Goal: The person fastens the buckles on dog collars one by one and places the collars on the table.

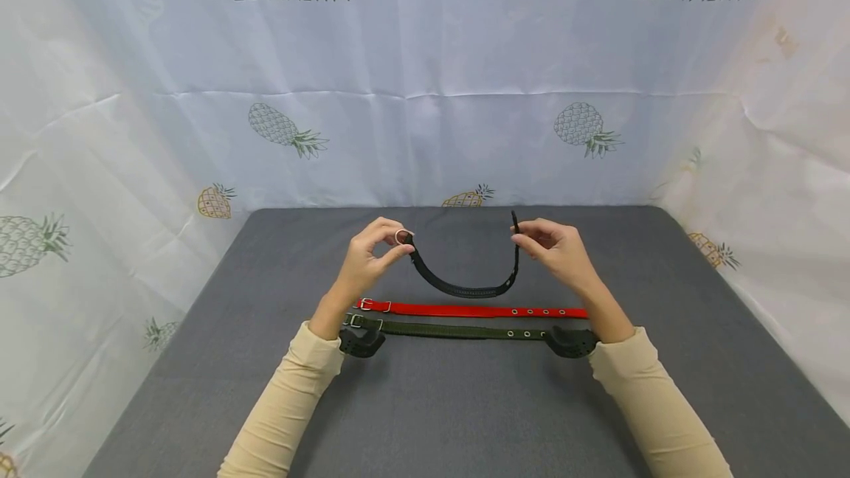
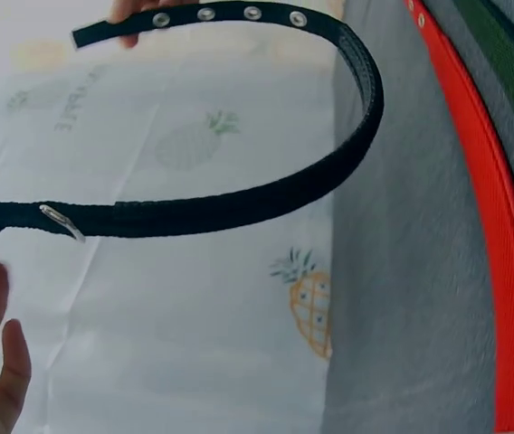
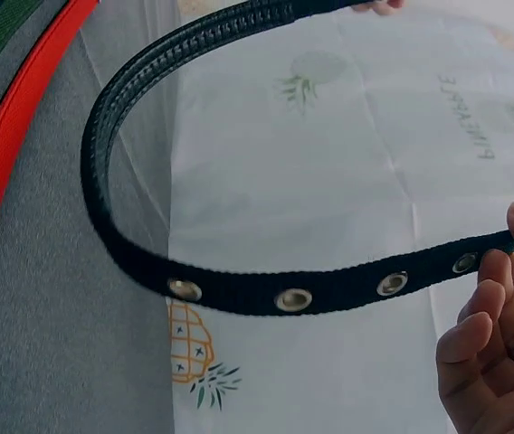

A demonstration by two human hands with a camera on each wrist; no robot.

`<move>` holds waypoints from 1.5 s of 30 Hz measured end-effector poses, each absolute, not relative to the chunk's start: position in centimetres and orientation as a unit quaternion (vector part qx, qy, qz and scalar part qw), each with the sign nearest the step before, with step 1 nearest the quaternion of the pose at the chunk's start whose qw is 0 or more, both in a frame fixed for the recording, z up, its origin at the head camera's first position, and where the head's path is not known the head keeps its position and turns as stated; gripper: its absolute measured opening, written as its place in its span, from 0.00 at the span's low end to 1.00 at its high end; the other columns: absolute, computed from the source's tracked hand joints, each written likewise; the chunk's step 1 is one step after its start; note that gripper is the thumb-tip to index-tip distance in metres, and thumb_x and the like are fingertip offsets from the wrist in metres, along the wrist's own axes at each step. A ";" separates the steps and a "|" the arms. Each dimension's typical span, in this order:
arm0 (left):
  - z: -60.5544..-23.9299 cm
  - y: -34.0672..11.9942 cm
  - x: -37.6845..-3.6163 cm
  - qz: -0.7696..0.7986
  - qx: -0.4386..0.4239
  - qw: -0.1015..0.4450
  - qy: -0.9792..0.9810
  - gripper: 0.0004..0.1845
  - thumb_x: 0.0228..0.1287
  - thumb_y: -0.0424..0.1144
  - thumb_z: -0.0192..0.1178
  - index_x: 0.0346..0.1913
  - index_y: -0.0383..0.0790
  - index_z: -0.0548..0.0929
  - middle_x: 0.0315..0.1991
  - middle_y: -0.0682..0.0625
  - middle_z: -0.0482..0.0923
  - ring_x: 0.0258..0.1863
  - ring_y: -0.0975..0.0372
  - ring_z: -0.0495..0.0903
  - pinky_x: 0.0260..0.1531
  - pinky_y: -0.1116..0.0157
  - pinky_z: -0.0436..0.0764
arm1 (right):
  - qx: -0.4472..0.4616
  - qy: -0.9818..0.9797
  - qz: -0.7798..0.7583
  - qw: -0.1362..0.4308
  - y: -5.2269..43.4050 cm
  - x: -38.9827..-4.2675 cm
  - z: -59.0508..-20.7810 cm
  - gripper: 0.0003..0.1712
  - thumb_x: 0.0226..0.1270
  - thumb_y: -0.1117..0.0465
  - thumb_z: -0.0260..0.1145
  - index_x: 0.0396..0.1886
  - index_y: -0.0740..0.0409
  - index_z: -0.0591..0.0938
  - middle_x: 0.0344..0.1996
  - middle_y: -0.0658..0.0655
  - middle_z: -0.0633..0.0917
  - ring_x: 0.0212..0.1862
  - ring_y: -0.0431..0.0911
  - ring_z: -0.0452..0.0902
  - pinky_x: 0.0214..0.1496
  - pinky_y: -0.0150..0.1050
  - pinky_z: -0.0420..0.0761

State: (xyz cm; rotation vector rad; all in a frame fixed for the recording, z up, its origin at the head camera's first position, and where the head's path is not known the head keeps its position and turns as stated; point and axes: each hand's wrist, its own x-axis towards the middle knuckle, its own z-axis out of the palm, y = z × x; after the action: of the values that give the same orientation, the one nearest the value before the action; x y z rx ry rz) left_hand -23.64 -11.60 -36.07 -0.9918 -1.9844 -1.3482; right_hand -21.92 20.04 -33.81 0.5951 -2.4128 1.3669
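A black collar [image 1: 465, 291] with metal eyelets hangs in a U between my two hands, above the table. My left hand [image 1: 372, 253] pinches its buckle end, where a metal ring shows beside the fingers. At the other end, my right hand [image 1: 554, 248] pinches the eyelet strap near its tip, thumb against fingers; the right wrist view shows the eyelets [image 3: 293, 299] close to that grip. Below lie a red collar [image 1: 451, 310] and a dark green collar [image 1: 445, 330], stretched out side by side, each with a buckle at the left and eyelets at the right.
The grey table [image 1: 458, 404] reaches back to a white curtain [image 1: 425, 43] printed with pineapples, which also hangs at both sides. Black wrist devices [image 1: 571, 342] sit under the wrists and overlap the green collar's ends in the head view.
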 end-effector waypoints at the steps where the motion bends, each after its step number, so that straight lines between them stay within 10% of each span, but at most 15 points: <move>1: -36.1 -11.4 -23.6 -0.503 -0.368 0.260 -0.738 0.11 0.50 0.22 0.68 0.38 0.30 0.84 0.36 0.39 0.82 0.35 0.63 0.77 0.41 0.75 0.78 | 0.208 -0.841 0.476 0.152 19.8 -21.9 -33.8 0.10 0.63 0.69 0.66 0.43 0.68 0.85 0.26 0.38 0.80 0.25 0.29 0.73 0.29 0.26 0.75; 10: -36.2 -9.9 -23.2 -0.582 -0.371 0.176 -0.703 0.08 0.59 0.25 0.62 0.42 0.25 0.81 0.38 0.29 0.83 0.42 0.78 0.82 0.48 0.70 0.83 | 0.232 -0.831 0.477 0.167 18.3 -22.0 -33.9 0.08 0.60 0.71 0.68 0.39 0.69 0.85 0.27 0.36 0.77 0.26 0.31 0.72 0.29 0.26 0.72; 23: -36.4 -8.0 -22.6 -0.629 -0.360 0.173 -0.667 0.21 0.60 0.41 0.65 0.45 0.22 0.83 0.42 0.28 0.83 0.42 0.75 0.84 0.43 0.72 0.84 | 0.235 -0.833 0.490 0.105 16.7 -21.6 -33.8 0.12 0.65 0.65 0.66 0.46 0.67 0.83 0.40 0.67 0.87 0.37 0.25 0.78 0.43 0.24 0.80; 30: -36.8 -7.6 -22.3 -0.638 -0.347 0.176 -0.664 0.13 0.55 0.27 0.67 0.43 0.21 0.83 0.43 0.46 0.87 0.42 0.76 0.84 0.45 0.71 0.84 | 0.244 -0.816 0.519 0.074 16.1 -21.5 -34.0 0.11 0.65 0.66 0.65 0.45 0.66 0.82 0.33 0.61 0.86 0.32 0.32 0.82 0.40 0.30 0.81; 35: -36.7 -7.4 -22.1 -0.623 -0.337 0.183 -0.682 0.13 0.51 0.24 0.68 0.42 0.23 0.84 0.42 0.28 0.83 0.41 0.78 0.82 0.47 0.70 0.84 | 0.249 -0.824 0.503 0.079 15.8 -21.4 -34.2 0.11 0.64 0.66 0.66 0.45 0.66 0.83 0.34 0.69 0.85 0.29 0.29 0.79 0.36 0.32 0.81; 45: -36.7 -7.2 -21.8 -0.585 -0.327 0.184 -0.719 0.12 0.51 0.27 0.70 0.41 0.30 0.87 0.38 0.37 0.85 0.39 0.72 0.82 0.46 0.68 0.85 | 0.272 -0.830 0.481 0.072 15.3 -21.3 -34.4 0.10 0.61 0.66 0.69 0.42 0.63 0.85 0.33 0.62 0.85 0.29 0.35 0.73 0.32 0.31 0.75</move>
State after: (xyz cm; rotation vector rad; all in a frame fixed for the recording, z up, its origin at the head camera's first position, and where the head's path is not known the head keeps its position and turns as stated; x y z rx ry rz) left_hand -21.85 -7.17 -36.69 -0.9211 -2.0279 -1.6481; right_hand -21.33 15.33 -34.35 0.8179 -2.4961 1.4460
